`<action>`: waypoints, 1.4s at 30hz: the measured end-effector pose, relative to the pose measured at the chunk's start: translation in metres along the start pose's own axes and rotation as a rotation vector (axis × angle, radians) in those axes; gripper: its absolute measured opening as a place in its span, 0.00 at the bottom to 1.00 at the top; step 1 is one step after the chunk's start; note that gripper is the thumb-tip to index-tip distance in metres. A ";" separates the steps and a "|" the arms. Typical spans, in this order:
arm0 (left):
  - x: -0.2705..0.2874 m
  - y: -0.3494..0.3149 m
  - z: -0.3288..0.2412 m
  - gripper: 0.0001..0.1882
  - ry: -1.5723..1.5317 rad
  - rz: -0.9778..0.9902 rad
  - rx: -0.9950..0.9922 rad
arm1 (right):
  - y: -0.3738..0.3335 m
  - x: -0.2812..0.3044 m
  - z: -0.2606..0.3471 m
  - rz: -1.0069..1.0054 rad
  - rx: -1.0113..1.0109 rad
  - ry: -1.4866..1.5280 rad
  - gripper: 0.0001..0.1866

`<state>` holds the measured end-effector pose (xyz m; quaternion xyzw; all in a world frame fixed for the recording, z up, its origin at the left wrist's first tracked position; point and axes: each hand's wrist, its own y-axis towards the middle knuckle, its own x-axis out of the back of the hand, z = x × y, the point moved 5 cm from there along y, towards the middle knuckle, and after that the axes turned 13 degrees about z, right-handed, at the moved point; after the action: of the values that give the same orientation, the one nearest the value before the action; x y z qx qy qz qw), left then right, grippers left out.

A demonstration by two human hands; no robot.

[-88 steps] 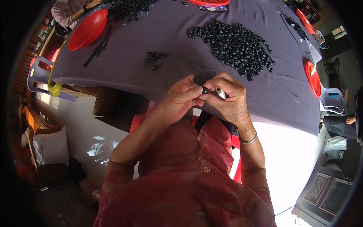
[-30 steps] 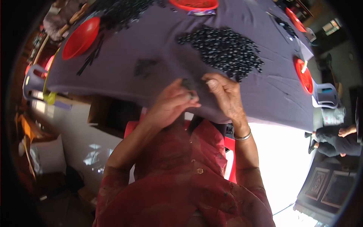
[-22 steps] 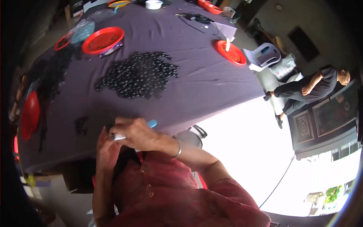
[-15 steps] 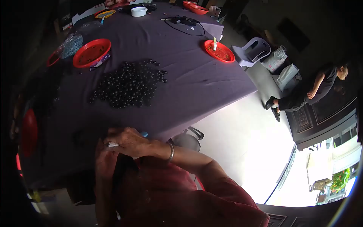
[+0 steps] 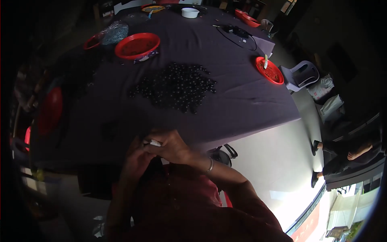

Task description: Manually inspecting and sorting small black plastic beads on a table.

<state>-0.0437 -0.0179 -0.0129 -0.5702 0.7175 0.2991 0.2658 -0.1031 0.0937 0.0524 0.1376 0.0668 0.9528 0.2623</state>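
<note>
My two hands meet at the near edge of the cloth-covered table, in front of my red top. My right hand [image 5: 175, 147], with a bangle on its wrist, is closed with its fingers curled around a small white thing [image 5: 153, 142] whose kind I cannot make out. Pressed against it from below and the left is my left hand [image 5: 138, 160]. Its fingers are bent and closed, and shadow hides what they grip. Beyond the hands, a spread heap of shiny black beads [image 5: 173, 86] lies on the dark purple tablecloth [image 5: 242, 101].
Behind the beads stands a red tray [image 5: 139, 45] beside a bag of bluish strands [image 5: 115, 33]. A red plate [image 5: 274, 74] sits near the right corner, by a grey plastic chair [image 5: 300, 76]. A white bowl [image 5: 190, 13] is far back. Someone in dark clothes [image 5: 342, 155] is at right.
My view has swung left, so the table and beads appear farther right. My hands stay together around the white thing. The person at right has moved nearer the doorway.
</note>
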 end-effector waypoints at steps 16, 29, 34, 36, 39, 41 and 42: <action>0.011 -0.018 -0.080 0.07 1.440 -0.621 -0.486 | -0.011 0.046 0.010 -0.241 -0.080 -0.902 0.08; 0.070 -0.027 -0.096 0.11 1.668 -0.873 -0.481 | -0.015 0.074 -0.006 -0.363 -0.264 -0.962 0.10; 0.073 -0.026 -0.102 0.12 1.728 -0.803 -0.416 | -0.032 0.119 -0.004 -0.531 -0.287 -0.945 0.10; 0.083 -0.035 -0.102 0.11 1.599 -0.841 -0.463 | -0.041 0.141 -0.008 -0.561 -0.370 -0.927 0.09; 0.082 -0.031 -0.099 0.13 1.582 -0.804 -0.483 | -0.057 0.166 -0.022 -0.570 -0.457 -0.884 0.09; 0.070 -0.031 -0.100 0.11 1.563 -0.853 -0.619 | -0.064 0.175 -0.028 -0.546 -0.498 -0.863 0.09; 0.063 -0.029 -0.099 0.09 1.534 -0.815 -0.634 | -0.065 0.175 -0.033 -0.515 -0.567 -0.824 0.09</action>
<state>-0.0319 -0.1364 0.0052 -0.8668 0.3254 -0.0945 -0.3660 -0.2260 0.2376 0.0473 0.4019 -0.2687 0.7061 0.5175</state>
